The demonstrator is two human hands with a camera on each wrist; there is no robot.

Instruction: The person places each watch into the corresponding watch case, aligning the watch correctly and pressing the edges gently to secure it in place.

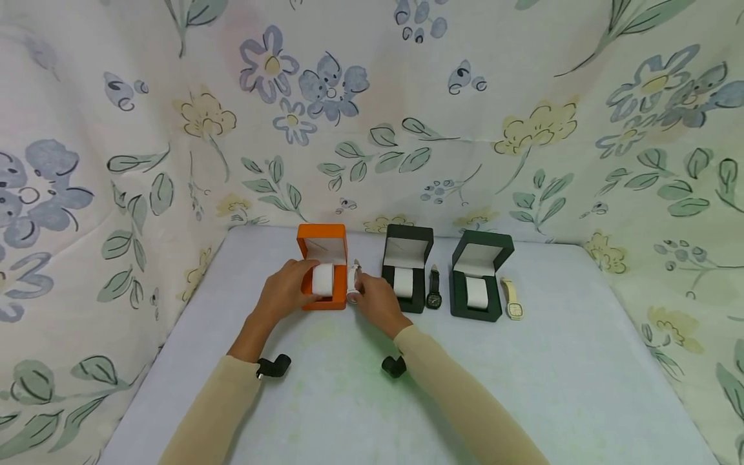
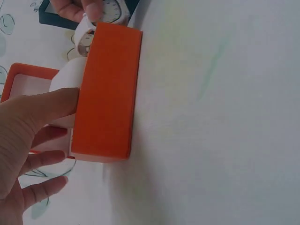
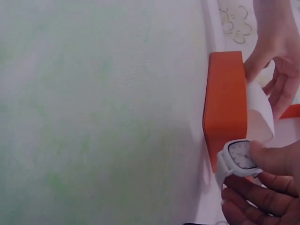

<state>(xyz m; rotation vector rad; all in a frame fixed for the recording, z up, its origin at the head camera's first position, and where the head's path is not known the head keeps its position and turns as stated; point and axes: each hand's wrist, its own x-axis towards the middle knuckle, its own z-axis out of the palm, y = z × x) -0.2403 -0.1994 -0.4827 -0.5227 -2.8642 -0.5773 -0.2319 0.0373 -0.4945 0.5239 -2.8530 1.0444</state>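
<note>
My left hand [image 1: 285, 290] reaches into the open orange watch box [image 1: 310, 303], thumb and fingers at opposite ends of its white watch cushion [image 1: 322, 279]. The left wrist view shows the thumb [image 2: 56, 105] pushed in between cushion and box wall, other fingers spread beyond it. Just right of that box, my right hand [image 1: 374, 297] pinches a white wristwatch [image 1: 352, 284] between thumb and fingers. In the right wrist view the square watch dial [image 3: 242, 153] lies under the thumb, close to the box's corner, and the strap curves down behind the case.
To the right stand a black open watch box [image 1: 420, 297] and a dark green one [image 1: 494, 303], each with a white cushion. A black watch [image 1: 434, 287] lies between them, a gold watch [image 1: 513, 300] at far right. Floral cloth [image 1: 372, 97] hangs behind the white table [image 1: 325, 400].
</note>
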